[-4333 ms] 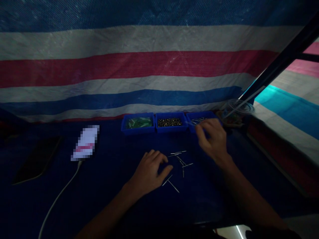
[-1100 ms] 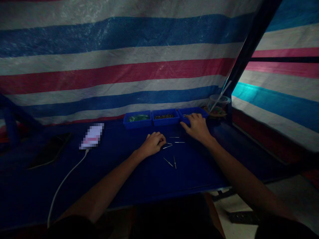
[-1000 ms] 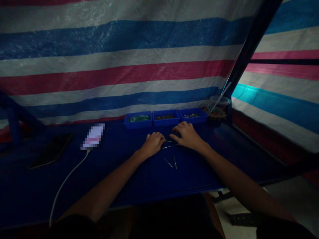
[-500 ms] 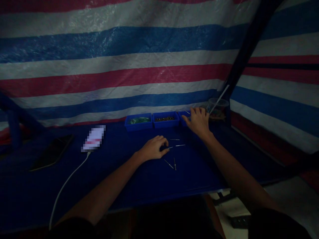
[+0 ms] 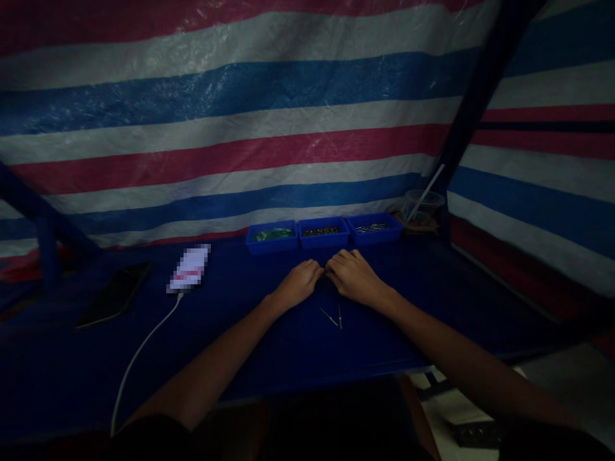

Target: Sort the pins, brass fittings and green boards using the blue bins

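My left hand [image 5: 302,282] and my right hand [image 5: 353,275] meet over the blue tabletop, fingertips almost touching. Both have their fingers curled into a pinch. Whatever lies between the fingertips is too small and dark to make out. Just below the hands, two thin metal pins, a left one [image 5: 329,317] and a right one [image 5: 340,316], lie on the table in a V shape, each thicker near one end. Beyond my right hand stands a blue bin of similar metal pins [image 5: 375,237]. The table under my hands is hidden.
A blue bin of small brassy parts [image 5: 323,242] and another with green plastic bags [image 5: 271,244] stand in the row. At right is a clear plastic cup [image 5: 423,203]. A dark phone [image 5: 115,294] and a phone [image 5: 189,267] on a white cable [image 5: 139,352] lie left.
My right hand has come back from the right bin toward me and left, meeting my left hand. My left hand's fingers have closed. The pins that lay between the hands are now out of sight.
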`<state>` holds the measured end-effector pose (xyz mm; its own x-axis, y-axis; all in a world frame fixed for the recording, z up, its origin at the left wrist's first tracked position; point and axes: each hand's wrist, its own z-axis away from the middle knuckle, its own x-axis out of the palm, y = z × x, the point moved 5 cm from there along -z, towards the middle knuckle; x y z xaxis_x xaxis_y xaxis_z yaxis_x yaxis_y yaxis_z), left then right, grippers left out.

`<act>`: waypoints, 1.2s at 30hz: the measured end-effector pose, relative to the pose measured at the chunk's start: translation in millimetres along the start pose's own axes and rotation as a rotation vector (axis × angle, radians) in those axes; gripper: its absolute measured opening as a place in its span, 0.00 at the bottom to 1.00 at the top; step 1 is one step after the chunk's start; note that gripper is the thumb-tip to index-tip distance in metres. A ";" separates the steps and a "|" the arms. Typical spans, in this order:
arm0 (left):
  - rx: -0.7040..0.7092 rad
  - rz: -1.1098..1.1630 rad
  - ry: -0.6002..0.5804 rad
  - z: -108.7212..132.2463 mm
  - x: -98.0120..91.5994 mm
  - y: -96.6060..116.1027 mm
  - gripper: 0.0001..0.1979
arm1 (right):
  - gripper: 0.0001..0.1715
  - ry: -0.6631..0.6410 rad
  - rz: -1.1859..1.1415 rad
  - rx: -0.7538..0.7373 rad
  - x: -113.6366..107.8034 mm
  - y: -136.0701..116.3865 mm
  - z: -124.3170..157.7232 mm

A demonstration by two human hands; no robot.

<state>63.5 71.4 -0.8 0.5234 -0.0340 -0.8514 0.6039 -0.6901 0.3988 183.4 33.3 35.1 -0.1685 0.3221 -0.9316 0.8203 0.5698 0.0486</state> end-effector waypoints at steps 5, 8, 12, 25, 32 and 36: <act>0.032 0.096 0.156 0.4 -10.8 9.0 0.13 | 0.08 0.066 0.036 0.024 -6.0 3.4 0.6; 0.050 0.129 0.236 1.1 -14.3 16.6 0.14 | 0.08 0.114 0.028 -0.009 -11.4 1.8 0.7; 0.040 0.174 0.265 0.8 -15.6 22.7 0.14 | 0.12 0.158 0.015 -0.056 -17.1 -0.6 2.8; -0.139 0.143 0.022 -3.1 5.4 11.1 0.11 | 0.23 0.400 0.116 0.593 -29.8 119.5 -8.8; -0.164 -0.208 -0.129 -20.6 17.9 13.8 0.08 | 0.18 0.034 -0.148 0.389 10.4 86.9 3.0; -0.227 -0.254 -0.118 -19.9 19.1 14.5 0.09 | 0.13 -0.156 -0.249 0.154 21.2 67.7 -0.5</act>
<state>94.2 75.1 -4.5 0.2743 0.0259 -0.9613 0.8312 -0.5091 0.2235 235.1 79.0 18.9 -0.2983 0.0607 -0.9525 0.8395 0.4915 -0.2316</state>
